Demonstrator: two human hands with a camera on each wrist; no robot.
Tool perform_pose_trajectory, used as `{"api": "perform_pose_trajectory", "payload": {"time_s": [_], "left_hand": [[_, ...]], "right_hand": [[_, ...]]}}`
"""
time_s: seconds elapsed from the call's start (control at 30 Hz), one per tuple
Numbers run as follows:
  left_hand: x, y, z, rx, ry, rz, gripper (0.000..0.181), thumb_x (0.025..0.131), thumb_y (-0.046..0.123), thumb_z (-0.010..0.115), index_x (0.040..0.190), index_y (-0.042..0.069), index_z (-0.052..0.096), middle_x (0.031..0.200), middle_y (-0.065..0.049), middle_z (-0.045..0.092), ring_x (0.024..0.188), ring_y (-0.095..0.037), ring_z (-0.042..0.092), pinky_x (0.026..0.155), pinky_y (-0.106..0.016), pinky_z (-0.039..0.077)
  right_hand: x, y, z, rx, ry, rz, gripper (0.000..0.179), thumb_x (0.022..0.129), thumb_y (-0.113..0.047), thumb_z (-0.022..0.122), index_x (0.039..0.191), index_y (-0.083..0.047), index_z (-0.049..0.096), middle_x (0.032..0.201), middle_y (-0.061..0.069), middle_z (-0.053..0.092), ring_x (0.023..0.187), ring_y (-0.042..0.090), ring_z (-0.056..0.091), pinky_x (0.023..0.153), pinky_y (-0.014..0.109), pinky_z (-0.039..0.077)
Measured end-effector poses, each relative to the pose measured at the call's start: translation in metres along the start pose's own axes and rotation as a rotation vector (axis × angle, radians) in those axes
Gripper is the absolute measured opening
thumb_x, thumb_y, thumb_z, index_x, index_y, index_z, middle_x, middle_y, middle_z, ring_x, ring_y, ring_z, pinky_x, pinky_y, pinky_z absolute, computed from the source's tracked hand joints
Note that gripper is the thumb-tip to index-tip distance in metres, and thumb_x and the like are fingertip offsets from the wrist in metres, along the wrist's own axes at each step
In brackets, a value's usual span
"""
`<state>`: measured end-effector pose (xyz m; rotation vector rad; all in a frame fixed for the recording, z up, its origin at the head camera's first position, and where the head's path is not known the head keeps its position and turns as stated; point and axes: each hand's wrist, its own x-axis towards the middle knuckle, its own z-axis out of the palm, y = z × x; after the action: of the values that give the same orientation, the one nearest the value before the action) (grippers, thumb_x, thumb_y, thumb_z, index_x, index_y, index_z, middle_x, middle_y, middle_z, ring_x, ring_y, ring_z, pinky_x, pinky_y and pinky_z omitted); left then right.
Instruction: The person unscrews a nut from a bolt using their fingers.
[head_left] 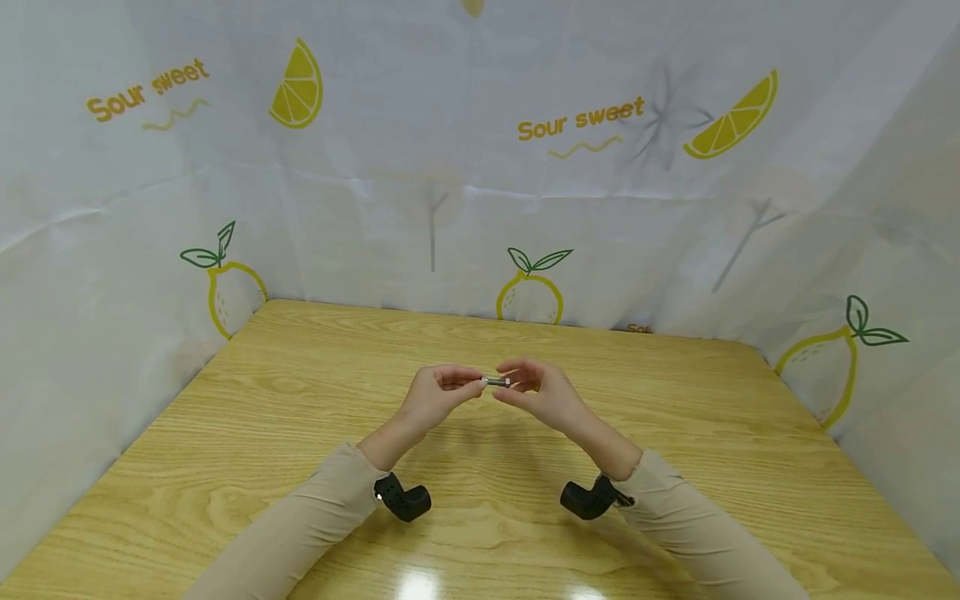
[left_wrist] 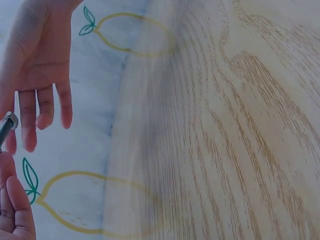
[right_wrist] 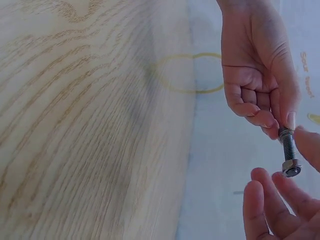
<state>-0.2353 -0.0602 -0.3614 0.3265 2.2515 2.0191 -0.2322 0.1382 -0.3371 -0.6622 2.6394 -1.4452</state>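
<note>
A metal bolt (right_wrist: 288, 146) with a threaded shank is held above the table. My left hand (head_left: 435, 393) pinches one end of it between thumb and fingertips, which partly hide that end. A hex nut (right_wrist: 291, 168) sits on the bolt's other end, facing my right hand (head_left: 546, 395). That hand is around the nut end with its thumb and fingers apart and nothing gripped. In the left wrist view, the nut and part of the thread show at the left edge, and the right hand's fingers (left_wrist: 29, 120) hang loosely extended.
Below both hands lies a wood-grain table (head_left: 480, 517). A white curtain (head_left: 420, 225) with lemon prints stands along its back and sides. Each wrist wears a black camera mount, the left one (head_left: 405, 498) and the right one (head_left: 587, 498), close over the tabletop.
</note>
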Motion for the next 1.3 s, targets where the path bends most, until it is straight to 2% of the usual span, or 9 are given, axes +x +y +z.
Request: {"api": "perform_pose_trajectory", "payload": {"time_s": [0.1, 0.17, 0.3, 0.4, 0.67, 0.93, 1.07, 1.2, 1.3], "left_hand": [[-0.0004, 0.0, -0.0002, 0.003, 0.003, 0.001, 0.023, 0.087, 0.013, 0.066, 0.107, 0.004, 0.069, 0.104, -0.013, 0.069, 0.083, -0.009, 0.066, 0.091, -0.047, 0.051], [-0.0004, -0.0002, -0.0001, -0.001, 0.003, 0.001, 0.022, 0.086, 0.013, 0.066, 0.107, 0.004, 0.069, 0.103, -0.012, 0.07, 0.083, -0.009, 0.066, 0.091, -0.046, 0.051], [-0.0004, -0.0004, 0.0004, -0.01, 0.001, 0.004, 0.022, 0.086, 0.013, 0.067, 0.106, 0.003, 0.069, 0.103, -0.012, 0.07, 0.083, -0.009, 0.066, 0.091, -0.046, 0.051], [-0.0006, -0.0001, 0.0005, -0.008, -0.001, 0.005, 0.023, 0.086, 0.013, 0.066, 0.107, 0.003, 0.069, 0.103, -0.012, 0.07, 0.083, -0.008, 0.065, 0.091, -0.046, 0.051], [0.0005, -0.0017, -0.0006, 0.001, 0.002, 0.003, 0.024, 0.087, 0.015, 0.067, 0.108, 0.004, 0.069, 0.104, -0.012, 0.07, 0.084, -0.009, 0.066, 0.091, -0.045, 0.051], [0.0004, -0.0014, 0.0001, -0.008, 0.001, 0.004, 0.024, 0.086, 0.015, 0.067, 0.107, 0.003, 0.069, 0.101, -0.011, 0.07, 0.082, -0.008, 0.066, 0.09, -0.045, 0.052], [0.0002, -0.001, -0.0001, -0.007, 0.003, -0.005, 0.024, 0.086, 0.014, 0.067, 0.108, 0.004, 0.069, 0.103, -0.012, 0.07, 0.083, -0.008, 0.066, 0.091, -0.045, 0.051], [0.0001, -0.0015, 0.0001, 0.003, 0.007, -0.004, 0.024, 0.086, 0.015, 0.067, 0.107, 0.004, 0.069, 0.103, -0.011, 0.07, 0.083, -0.009, 0.066, 0.09, -0.045, 0.052], [0.0002, -0.0019, 0.0001, 0.005, 0.007, -0.002, 0.024, 0.086, 0.015, 0.067, 0.107, 0.004, 0.069, 0.103, -0.011, 0.07, 0.083, -0.009, 0.066, 0.09, -0.045, 0.052]], "right_hand": [[0.0005, 0.001, -0.0005, 0.0, -0.033, 0.009, 0.031, 0.094, -0.023, 0.056, 0.115, -0.002, 0.062, 0.103, 0.017, 0.068, 0.093, 0.035, 0.063, 0.081, 0.043, 0.053], [0.0007, 0.0022, -0.0007, -0.006, -0.041, 0.011, 0.029, 0.096, -0.023, 0.054, 0.113, -0.001, 0.063, 0.101, 0.017, 0.068, 0.095, 0.036, 0.063, 0.083, 0.043, 0.053], [0.0012, 0.0039, 0.0001, 0.0, -0.014, 0.005, 0.024, 0.091, -0.017, 0.06, 0.109, -0.001, 0.063, 0.102, 0.016, 0.067, 0.091, 0.028, 0.065, 0.079, 0.033, 0.055], [0.0007, 0.0031, 0.0002, 0.031, -0.005, -0.003, 0.028, 0.088, -0.014, 0.065, 0.111, 0.001, 0.061, 0.106, 0.018, 0.064, 0.091, 0.024, 0.065, 0.077, 0.028, 0.055], [-0.0006, 0.0006, -0.0011, 0.025, -0.023, 0.014, 0.029, 0.095, -0.023, 0.055, 0.111, 0.0, 0.062, 0.103, 0.02, 0.067, 0.094, 0.034, 0.065, 0.087, 0.044, 0.053], [-0.0003, 0.0007, -0.0007, 0.053, 0.029, 0.017, 0.025, 0.086, -0.011, 0.067, 0.109, -0.002, 0.062, 0.106, 0.016, 0.064, 0.092, 0.021, 0.064, 0.077, 0.028, 0.055], [0.0001, 0.0013, -0.0013, 0.066, 0.002, 0.029, 0.031, 0.09, -0.019, 0.063, 0.115, -0.002, 0.059, 0.11, 0.019, 0.063, 0.094, 0.025, 0.066, 0.083, 0.036, 0.055], [0.0002, 0.0026, -0.0024, 0.057, -0.043, 0.022, 0.033, 0.096, -0.025, 0.052, 0.113, 0.003, 0.061, 0.101, 0.024, 0.066, 0.087, 0.029, 0.068, 0.086, 0.047, 0.053], [-0.0001, 0.0027, -0.0025, 0.045, -0.037, 0.025, 0.03, 0.096, -0.022, 0.052, 0.109, 0.004, 0.063, 0.097, 0.022, 0.067, 0.086, 0.031, 0.067, 0.085, 0.045, 0.054]]}}
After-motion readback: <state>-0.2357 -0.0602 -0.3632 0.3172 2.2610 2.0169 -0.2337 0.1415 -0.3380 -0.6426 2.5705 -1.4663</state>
